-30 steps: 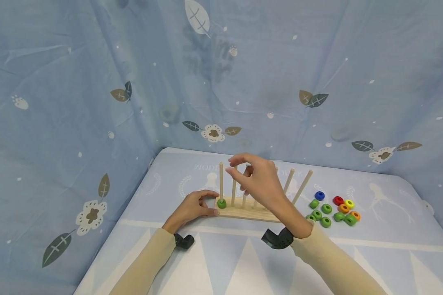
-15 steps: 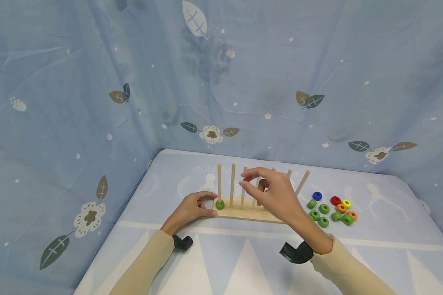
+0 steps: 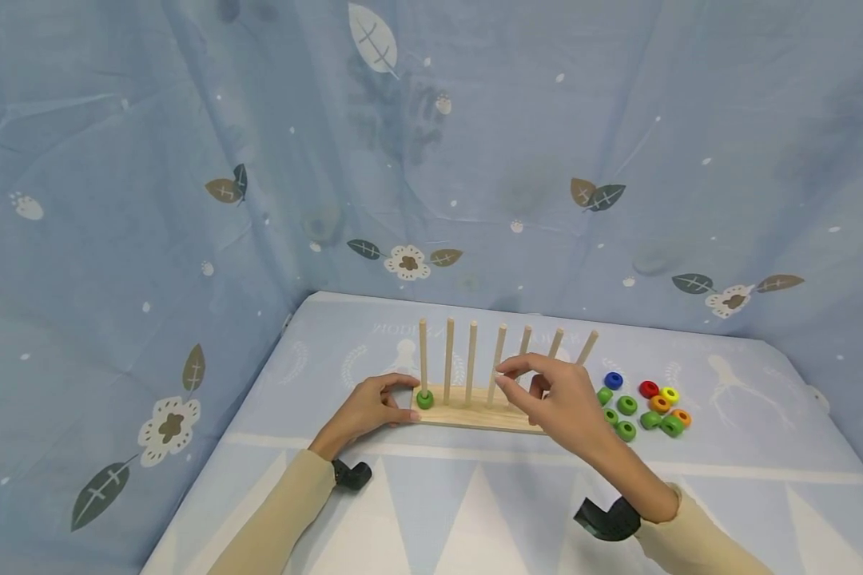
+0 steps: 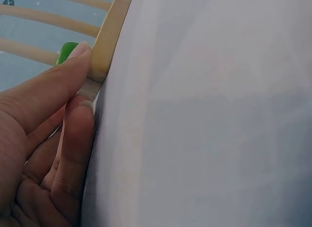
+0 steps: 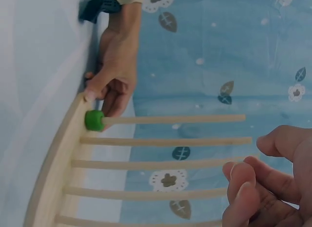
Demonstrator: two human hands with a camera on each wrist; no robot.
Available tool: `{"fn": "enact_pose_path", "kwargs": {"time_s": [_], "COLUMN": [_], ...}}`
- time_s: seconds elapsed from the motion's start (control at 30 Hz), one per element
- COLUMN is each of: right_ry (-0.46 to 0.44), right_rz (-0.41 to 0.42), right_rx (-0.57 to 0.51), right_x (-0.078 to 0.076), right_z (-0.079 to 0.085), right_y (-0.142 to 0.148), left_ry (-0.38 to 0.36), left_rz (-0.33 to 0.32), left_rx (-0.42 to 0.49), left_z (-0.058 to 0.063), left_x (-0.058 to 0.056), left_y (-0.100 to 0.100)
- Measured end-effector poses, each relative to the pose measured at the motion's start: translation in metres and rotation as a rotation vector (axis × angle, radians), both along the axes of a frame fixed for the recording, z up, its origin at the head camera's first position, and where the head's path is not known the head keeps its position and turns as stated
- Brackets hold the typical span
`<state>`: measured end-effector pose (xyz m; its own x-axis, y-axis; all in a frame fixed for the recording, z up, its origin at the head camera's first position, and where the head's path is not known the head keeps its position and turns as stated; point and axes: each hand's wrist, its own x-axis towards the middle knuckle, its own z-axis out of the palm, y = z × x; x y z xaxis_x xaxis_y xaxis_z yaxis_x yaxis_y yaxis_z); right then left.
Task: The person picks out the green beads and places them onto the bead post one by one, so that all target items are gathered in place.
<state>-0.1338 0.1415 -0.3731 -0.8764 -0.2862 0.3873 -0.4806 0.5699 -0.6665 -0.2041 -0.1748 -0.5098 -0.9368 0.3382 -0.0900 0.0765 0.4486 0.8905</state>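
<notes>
My left hand (image 3: 369, 409) holds the left end of a light wooden peg board (image 3: 467, 417), thumb and fingers at its corner. In the left wrist view the thumb (image 4: 53, 85) presses against the board's end. Several upright wooden pegs stand in a row on the board. One green bead (image 3: 424, 399) sits at the foot of the leftmost peg (image 3: 423, 351), also plain in the right wrist view. My right hand (image 3: 566, 403) hovers in front of the board's right part, hiding some of it. Its thumb and fingers are bent loosely with a gap between them, holding nothing.
To the right of the board lie loose beads: several green ones (image 3: 626, 406), a blue bead (image 3: 614, 381), a red bead (image 3: 649, 389), a yellow bead (image 3: 670, 395) and two orange ones (image 3: 659, 404). A patterned blue cloth (image 3: 475, 160) hangs behind the table.
My right hand has moved right and down, away from the left pegs toward the loose beads, uncovering the middle pegs. The left hand stays at the board's end.
</notes>
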Motion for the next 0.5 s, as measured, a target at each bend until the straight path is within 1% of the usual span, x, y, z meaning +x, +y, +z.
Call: {"fn": "enact_pose_path", "kwargs": {"time_s": [0.2, 0.3, 0.4, 0.5], "right_ry": [-0.091, -0.137, -0.212, -0.307], "right_rz": [-0.027, -0.043, -0.055, -0.051], "right_rx": [0.019, 0.013, -0.009, -0.051], "right_x": [0.006, 0.009, 0.012, 0.015], "right_z": [-0.012, -0.016, -0.019, -0.023], "right_y": [0.018, 0.029, 0.040, 0.050], "left_ry": [-0.013, 0.003, 0.028, 0.047], "left_rz": [0.009, 0.006, 0.007, 0.021], "left_rx": [-0.006, -0.020, -0.039, -0.060], "left_z": [0.002, 0.003, 0.005, 0.006], "left_x": [0.003, 0.004, 0.003, 0.003], "left_y": [0.000, 0.001, 0.003, 0.005]}}
